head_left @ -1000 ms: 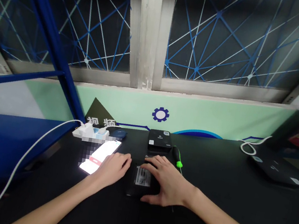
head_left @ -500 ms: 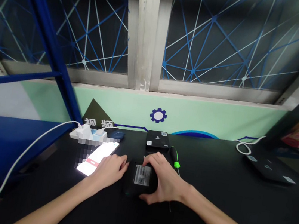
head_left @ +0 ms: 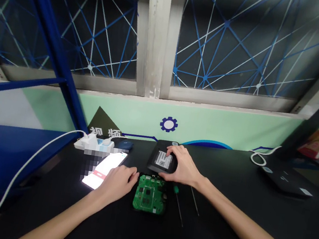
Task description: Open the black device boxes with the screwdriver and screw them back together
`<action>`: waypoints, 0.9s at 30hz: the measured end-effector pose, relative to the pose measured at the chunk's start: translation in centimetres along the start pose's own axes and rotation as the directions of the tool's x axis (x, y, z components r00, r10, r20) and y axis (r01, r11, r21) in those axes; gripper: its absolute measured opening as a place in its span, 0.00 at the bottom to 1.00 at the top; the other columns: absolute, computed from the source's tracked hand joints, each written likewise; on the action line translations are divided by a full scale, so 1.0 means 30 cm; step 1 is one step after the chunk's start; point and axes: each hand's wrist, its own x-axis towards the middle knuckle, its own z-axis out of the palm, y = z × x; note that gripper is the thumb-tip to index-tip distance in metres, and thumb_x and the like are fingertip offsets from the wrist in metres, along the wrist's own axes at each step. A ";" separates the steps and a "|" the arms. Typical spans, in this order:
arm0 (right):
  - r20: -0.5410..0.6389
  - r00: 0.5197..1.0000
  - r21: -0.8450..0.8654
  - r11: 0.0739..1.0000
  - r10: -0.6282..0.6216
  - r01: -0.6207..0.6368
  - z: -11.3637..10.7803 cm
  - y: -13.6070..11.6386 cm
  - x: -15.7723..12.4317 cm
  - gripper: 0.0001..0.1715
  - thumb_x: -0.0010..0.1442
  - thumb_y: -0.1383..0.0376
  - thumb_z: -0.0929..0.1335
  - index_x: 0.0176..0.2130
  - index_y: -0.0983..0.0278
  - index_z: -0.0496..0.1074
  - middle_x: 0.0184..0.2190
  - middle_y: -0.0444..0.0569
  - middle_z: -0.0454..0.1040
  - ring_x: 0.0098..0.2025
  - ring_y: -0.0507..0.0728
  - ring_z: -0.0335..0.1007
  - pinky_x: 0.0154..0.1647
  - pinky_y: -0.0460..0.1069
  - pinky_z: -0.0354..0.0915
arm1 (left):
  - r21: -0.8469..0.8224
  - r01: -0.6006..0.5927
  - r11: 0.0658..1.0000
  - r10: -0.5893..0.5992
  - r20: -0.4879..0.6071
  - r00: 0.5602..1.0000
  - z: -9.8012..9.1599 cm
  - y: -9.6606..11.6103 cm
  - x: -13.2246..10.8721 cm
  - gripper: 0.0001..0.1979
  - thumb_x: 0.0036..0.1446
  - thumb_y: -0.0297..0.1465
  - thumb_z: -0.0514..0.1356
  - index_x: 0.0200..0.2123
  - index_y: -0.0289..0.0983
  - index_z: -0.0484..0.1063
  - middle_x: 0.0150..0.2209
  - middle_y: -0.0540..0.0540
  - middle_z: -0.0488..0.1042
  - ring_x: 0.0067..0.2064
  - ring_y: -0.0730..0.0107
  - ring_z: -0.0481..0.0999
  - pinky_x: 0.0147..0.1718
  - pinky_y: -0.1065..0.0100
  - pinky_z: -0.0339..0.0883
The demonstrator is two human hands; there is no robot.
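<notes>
My right hand (head_left: 184, 166) grips a black plastic cover (head_left: 155, 166) bearing a white printed label, thumb at its near edge and fingers on top. The cover is tilted and raised, partly hiding a black box (head_left: 175, 143) behind it. Just below the cover, a green circuit board (head_left: 147, 198) lies exposed on the table. My left hand (head_left: 119, 180) rests between a lit phone (head_left: 103, 169) and the board, fingers loosely bent and thumb apart, fingertips by the board's upper left corner. No object shows in it.
Two screwdrivers, one with a green-collared handle (head_left: 176, 189), lie right of the board, partly under my right hand. A power strip (head_left: 79, 144) and a dark mouse (head_left: 125, 144) sit at the back left. Another black box (head_left: 284, 180) and a white cable (head_left: 258, 158) are at right.
My right hand has lifted the labelled cover off and moved it away from me, uncovering the green board. My left hand has stayed nearly in place.
</notes>
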 end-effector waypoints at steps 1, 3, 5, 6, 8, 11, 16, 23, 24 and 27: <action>-0.004 1.000 -0.010 1.000 0.002 -0.002 0.008 0.008 0.015 0.33 0.41 0.54 0.78 0.41 0.59 0.62 0.44 0.51 0.70 0.46 0.64 0.63 0.48 0.57 0.60 | -0.009 -0.007 1.000 0.007 0.004 1.000 0.001 0.001 -0.001 0.20 0.70 0.34 0.48 0.25 0.38 0.64 0.21 0.51 0.66 0.23 0.69 0.68 0.25 0.65 0.41; -0.008 1.000 -0.019 1.000 0.005 -0.005 0.022 0.022 0.044 0.33 0.41 0.53 0.78 0.40 0.59 0.62 0.42 0.50 0.70 0.44 0.64 0.64 0.47 0.56 0.60 | -0.025 -0.026 0.999 0.026 0.014 1.000 0.001 0.003 -0.004 0.21 0.71 0.35 0.46 0.24 0.38 0.64 0.21 0.51 0.66 0.23 0.70 0.67 0.24 0.66 0.42; -0.010 1.000 -0.020 1.000 0.009 -0.009 0.032 0.036 0.069 0.33 0.41 0.53 0.78 0.40 0.59 0.62 0.41 0.50 0.70 0.43 0.63 0.64 0.46 0.56 0.60 | -0.052 -0.048 0.998 0.049 0.029 0.998 0.000 0.003 -0.006 0.22 0.71 0.35 0.46 0.24 0.38 0.64 0.20 0.51 0.66 0.22 0.71 0.66 0.24 0.66 0.42; -0.011 1.000 -0.022 1.000 0.012 -0.012 0.037 0.043 0.079 0.33 0.41 0.52 0.78 0.40 0.59 0.62 0.41 0.49 0.70 0.43 0.63 0.64 0.46 0.56 0.61 | -0.067 -0.057 0.996 0.059 0.035 0.998 0.000 0.003 -0.006 0.22 0.71 0.35 0.47 0.24 0.38 0.63 0.20 0.51 0.65 0.22 0.71 0.65 0.24 0.66 0.42; -0.008 1.000 -0.038 0.999 0.020 -0.020 0.044 0.056 0.093 0.33 0.41 0.52 0.78 0.40 0.59 0.62 0.40 0.49 0.71 0.43 0.63 0.65 0.45 0.56 0.61 | -0.094 -0.067 0.993 0.071 0.042 0.997 0.001 0.001 -0.005 0.21 0.71 0.36 0.47 0.23 0.38 0.62 0.20 0.51 0.63 0.21 0.71 0.64 0.24 0.66 0.41; 0.006 1.000 -0.057 0.998 0.027 -0.027 0.057 0.073 0.097 0.32 0.41 0.50 0.78 0.40 0.59 0.63 0.39 0.50 0.71 0.43 0.64 0.65 0.45 0.56 0.61 | -0.113 -0.067 0.991 0.072 0.045 0.996 0.004 -0.001 -0.002 0.21 0.71 0.37 0.47 0.24 0.38 0.61 0.19 0.52 0.62 0.21 0.71 0.63 0.24 0.66 0.40; -0.003 0.999 -0.019 0.999 0.035 -0.035 0.074 0.087 0.076 0.28 0.46 0.51 0.77 0.40 0.59 0.66 0.42 0.50 0.74 0.47 0.65 0.66 0.49 0.59 0.62 | -0.121 -0.074 0.990 0.081 0.053 0.995 0.003 0.000 -0.004 0.20 0.70 0.36 0.47 0.24 0.38 0.60 0.19 0.52 0.61 0.21 0.72 0.63 0.24 0.66 0.40; 0.022 0.999 0.001 1.000 -0.024 0.024 0.034 0.079 0.055 0.29 0.52 0.49 0.75 0.48 0.59 0.68 0.53 0.54 0.72 0.54 0.67 0.65 0.56 0.63 0.61 | -0.120 -0.090 0.989 0.097 0.057 0.994 -0.011 0.002 -0.008 0.20 0.71 0.36 0.46 0.25 0.38 0.62 0.20 0.52 0.62 0.21 0.70 0.65 0.24 0.66 0.42; 0.027 0.999 0.012 0.999 -0.034 0.033 0.023 0.075 0.052 0.29 0.53 0.50 0.75 0.49 0.59 0.68 0.53 0.55 0.71 0.55 0.66 0.65 0.57 0.63 0.61 | -0.119 -0.094 0.988 0.101 0.054 0.993 -0.011 0.001 -0.007 0.20 0.71 0.35 0.46 0.25 0.38 0.62 0.20 0.52 0.62 0.22 0.70 0.65 0.24 0.66 0.43; 0.010 0.999 0.039 0.998 -0.049 0.049 -0.009 0.052 0.035 0.27 0.55 0.53 0.74 0.51 0.59 0.68 0.55 0.55 0.70 0.57 0.66 0.64 0.58 0.63 0.61 | -0.111 -0.094 0.989 0.100 0.053 0.994 -0.009 -0.001 -0.005 0.20 0.71 0.35 0.46 0.25 0.39 0.63 0.20 0.51 0.64 0.22 0.69 0.66 0.24 0.67 0.44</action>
